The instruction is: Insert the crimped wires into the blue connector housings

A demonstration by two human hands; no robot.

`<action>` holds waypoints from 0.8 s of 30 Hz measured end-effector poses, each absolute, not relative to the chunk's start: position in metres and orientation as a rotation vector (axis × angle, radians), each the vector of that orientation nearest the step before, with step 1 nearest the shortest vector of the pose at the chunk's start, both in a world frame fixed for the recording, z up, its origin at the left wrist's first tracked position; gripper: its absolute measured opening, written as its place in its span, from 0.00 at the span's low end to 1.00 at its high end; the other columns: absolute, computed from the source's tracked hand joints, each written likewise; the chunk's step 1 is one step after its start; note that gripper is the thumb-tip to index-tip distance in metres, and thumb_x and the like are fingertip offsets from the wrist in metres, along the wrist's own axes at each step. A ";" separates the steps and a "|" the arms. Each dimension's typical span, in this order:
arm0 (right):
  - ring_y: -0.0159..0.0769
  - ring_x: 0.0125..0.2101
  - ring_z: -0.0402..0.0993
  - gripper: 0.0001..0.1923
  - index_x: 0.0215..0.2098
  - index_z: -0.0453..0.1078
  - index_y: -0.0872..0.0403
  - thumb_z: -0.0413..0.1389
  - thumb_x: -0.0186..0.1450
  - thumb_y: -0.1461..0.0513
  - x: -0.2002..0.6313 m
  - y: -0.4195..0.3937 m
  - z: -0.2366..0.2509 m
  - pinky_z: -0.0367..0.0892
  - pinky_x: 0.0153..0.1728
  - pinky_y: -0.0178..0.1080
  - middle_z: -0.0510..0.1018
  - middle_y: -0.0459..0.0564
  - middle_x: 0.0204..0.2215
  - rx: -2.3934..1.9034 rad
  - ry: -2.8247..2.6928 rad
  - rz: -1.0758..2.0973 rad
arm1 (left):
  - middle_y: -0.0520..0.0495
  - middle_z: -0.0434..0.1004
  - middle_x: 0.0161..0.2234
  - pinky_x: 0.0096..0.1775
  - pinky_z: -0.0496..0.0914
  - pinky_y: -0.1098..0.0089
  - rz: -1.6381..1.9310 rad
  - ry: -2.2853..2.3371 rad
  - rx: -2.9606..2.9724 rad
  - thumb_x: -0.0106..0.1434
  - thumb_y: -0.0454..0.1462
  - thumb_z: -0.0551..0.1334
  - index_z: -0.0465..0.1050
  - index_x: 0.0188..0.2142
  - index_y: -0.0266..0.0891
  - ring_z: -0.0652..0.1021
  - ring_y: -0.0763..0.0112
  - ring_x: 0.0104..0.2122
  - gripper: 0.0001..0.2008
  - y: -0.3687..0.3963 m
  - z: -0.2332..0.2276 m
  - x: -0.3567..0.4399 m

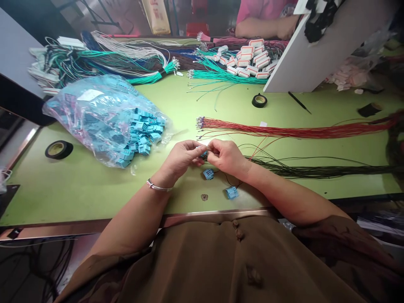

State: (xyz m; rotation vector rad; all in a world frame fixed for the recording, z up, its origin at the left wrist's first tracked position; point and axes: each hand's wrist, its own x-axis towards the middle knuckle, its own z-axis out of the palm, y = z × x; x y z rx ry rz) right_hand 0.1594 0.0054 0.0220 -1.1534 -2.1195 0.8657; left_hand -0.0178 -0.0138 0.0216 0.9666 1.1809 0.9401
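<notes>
Both hands meet over the middle of the green bench (pixel 94 185). Left hand (pixel 181 158) and right hand (pixel 225 158) pinch together on a small blue plastic connector (pixel 203 154), mostly hidden between the fingertips; dark thin wires run from it off to the right. Thin metal bangle (pixel 158 186) on the left wrist.

Just below the hands, two more blue connectors lie on the bench: one (pixel 208 174) boxy and ribbed, the other (pixel 232 192) nearer the bench edge, joined by a dark wire.

Left of the hands, a crinkled clear plastic bag (pixel 94 113) spills many of the same blue housings. Beyond the hands, a long bundle of red wires (pixel 284 130) with metal-tipped ends; nearer, a bundle of dark wires (pixel 315 170). Two rolls of black tape: one (pixel 58 149) at far left, one (pixel 259 100) farther back. White connectors (pixel 252 59) heaped with teal wires (pixel 221 75) at the far side. Another person's arm (pixel 268 27) rests there.
</notes>
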 end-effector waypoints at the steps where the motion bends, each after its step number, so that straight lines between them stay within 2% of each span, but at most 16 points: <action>1: 0.28 0.23 0.62 0.04 0.26 0.66 0.54 0.54 0.59 0.62 0.162 0.010 0.025 0.57 0.27 0.33 0.71 0.43 0.22 -1.128 -2.130 0.964 | 0.48 0.75 0.21 0.22 0.67 0.74 0.875 1.196 1.025 0.46 0.49 0.75 0.77 0.29 0.34 0.74 0.75 0.19 0.21 -0.013 0.024 -0.023; 3: 0.29 0.26 0.66 0.05 0.29 0.70 0.55 0.55 0.60 0.61 0.166 0.025 0.033 0.60 0.29 0.33 0.75 0.45 0.26 -1.148 -2.171 1.028 | 0.48 0.75 0.19 0.23 0.68 0.74 0.740 1.212 1.142 0.47 0.48 0.75 0.78 0.31 0.34 0.74 0.73 0.18 0.20 -0.012 0.030 -0.033; 7: 0.36 0.37 0.71 0.07 0.35 0.76 0.54 0.57 0.61 0.63 0.158 0.057 0.036 0.63 0.38 0.37 0.77 0.52 0.37 -1.406 -2.362 0.598 | 0.48 0.75 0.20 0.24 0.68 0.74 0.646 1.178 1.264 0.49 0.44 0.74 0.81 0.34 0.34 0.75 0.73 0.20 0.17 -0.013 0.041 -0.042; 10: 0.39 0.41 0.71 0.08 0.38 0.77 0.52 0.57 0.62 0.61 0.142 0.072 0.026 0.63 0.37 0.38 0.75 0.54 0.44 -1.496 -2.508 0.441 | 0.48 0.77 0.24 0.27 0.70 0.73 0.654 1.135 1.240 0.50 0.42 0.74 0.81 0.37 0.34 0.76 0.74 0.22 0.17 -0.014 0.042 -0.039; 14: 0.40 0.38 0.71 0.08 0.31 0.76 0.55 0.54 0.62 0.64 0.135 0.077 0.015 0.62 0.36 0.39 0.77 0.55 0.38 -1.473 -2.516 0.439 | 0.44 0.80 0.32 0.33 0.75 0.71 0.728 1.065 1.128 0.52 0.42 0.73 0.81 0.42 0.35 0.79 0.71 0.29 0.19 -0.014 0.036 -0.038; 17: 0.36 0.34 0.70 0.07 0.29 0.73 0.56 0.53 0.60 0.67 0.147 0.070 0.021 0.62 0.36 0.38 0.78 0.53 0.33 -1.394 -2.385 0.514 | 0.45 0.80 0.33 0.34 0.75 0.72 0.791 1.020 1.014 0.52 0.40 0.74 0.81 0.43 0.35 0.79 0.73 0.29 0.19 -0.012 0.031 -0.037; 21: 0.30 0.26 0.65 0.04 0.27 0.69 0.55 0.53 0.58 0.66 0.169 0.044 0.038 0.60 0.30 0.35 0.75 0.47 0.26 -1.204 -2.150 0.768 | 0.45 0.80 0.37 0.41 0.76 0.72 0.944 0.918 0.784 0.52 0.37 0.74 0.80 0.43 0.35 0.80 0.74 0.34 0.17 -0.010 0.025 -0.030; 24: 0.28 0.24 0.63 0.03 0.26 0.68 0.55 0.53 0.58 0.65 0.178 0.023 0.041 0.59 0.28 0.34 0.73 0.44 0.23 -1.130 -2.046 0.847 | 0.44 0.81 0.38 0.45 0.76 0.71 0.996 0.860 0.645 0.51 0.33 0.74 0.80 0.40 0.34 0.80 0.73 0.36 0.16 -0.009 0.020 -0.024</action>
